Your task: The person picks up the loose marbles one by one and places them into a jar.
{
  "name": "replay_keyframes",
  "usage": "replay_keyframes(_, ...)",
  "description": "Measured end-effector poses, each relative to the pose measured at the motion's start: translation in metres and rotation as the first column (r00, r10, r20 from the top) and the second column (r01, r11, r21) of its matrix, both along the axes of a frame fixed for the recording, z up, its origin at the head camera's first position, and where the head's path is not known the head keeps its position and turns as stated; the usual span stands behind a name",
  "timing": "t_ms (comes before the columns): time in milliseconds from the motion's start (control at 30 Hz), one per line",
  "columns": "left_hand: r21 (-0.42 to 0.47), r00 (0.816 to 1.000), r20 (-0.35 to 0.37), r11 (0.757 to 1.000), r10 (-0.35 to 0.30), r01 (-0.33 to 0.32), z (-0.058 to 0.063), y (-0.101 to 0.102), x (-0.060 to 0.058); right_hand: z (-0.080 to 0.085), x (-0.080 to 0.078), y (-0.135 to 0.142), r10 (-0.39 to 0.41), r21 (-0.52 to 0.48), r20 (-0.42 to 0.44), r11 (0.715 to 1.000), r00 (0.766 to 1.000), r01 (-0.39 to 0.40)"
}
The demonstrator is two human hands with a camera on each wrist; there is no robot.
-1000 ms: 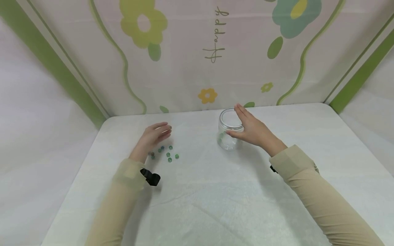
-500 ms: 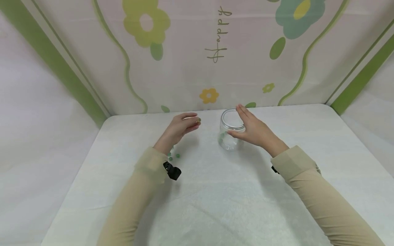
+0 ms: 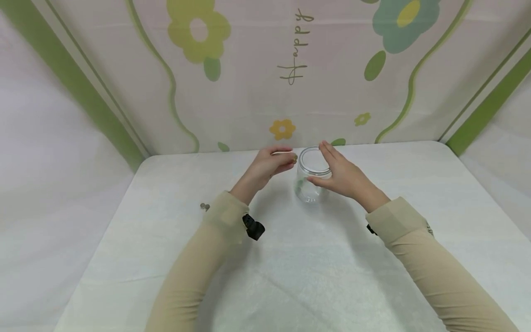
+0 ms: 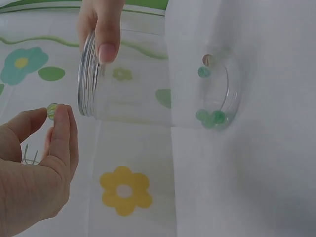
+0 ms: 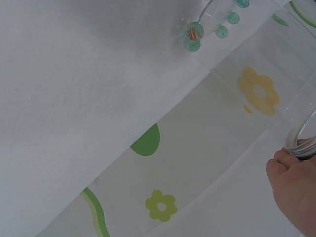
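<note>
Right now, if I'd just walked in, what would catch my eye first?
Probably the clear jar standing on the white table, mostly green marbles at its bottom and the right hand gripping it near the rim. Just beside its mouth, the left hand pinches a yellow-green marble. Behind them rises a flowered backdrop, with "Happy" printed sideways.

Right hand (image 3: 342, 174) blocks the right side of the jar (image 3: 308, 192); backdrop (image 3: 249, 92) close behind. Left hand (image 3: 267, 167), pinching a marble (image 4: 51, 111), sits just left, narrow gap to rim (image 4: 85, 94). Passable lane: tabletop (image 3: 303, 272) in front, between the sleeves (image 3: 435, 265).
</note>
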State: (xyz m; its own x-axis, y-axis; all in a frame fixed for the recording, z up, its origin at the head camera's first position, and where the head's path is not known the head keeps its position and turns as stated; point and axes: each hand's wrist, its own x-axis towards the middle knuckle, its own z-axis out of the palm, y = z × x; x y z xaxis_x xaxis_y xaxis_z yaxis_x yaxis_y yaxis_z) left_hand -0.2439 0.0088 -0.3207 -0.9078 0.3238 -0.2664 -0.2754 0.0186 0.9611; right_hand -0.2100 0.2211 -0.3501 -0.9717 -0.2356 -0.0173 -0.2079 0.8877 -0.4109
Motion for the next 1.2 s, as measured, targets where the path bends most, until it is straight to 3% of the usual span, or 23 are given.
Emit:
replay_keyframes(500,-0.043,0.997,-0.059,0.998,-0.057,0.055,0.004,0.023,0.004,0.0,0.001,0.0,0.02,-0.007,-0.002,1.0,1.0,-0.02)
replay_keyframes(1200,-0.016,0.998,-0.069,1.0,-0.002,0.001,0.0,0.029,0.003,0.0,0.001,0.0,0.008,0.0,0.0,1.0,1.0,-0.008)
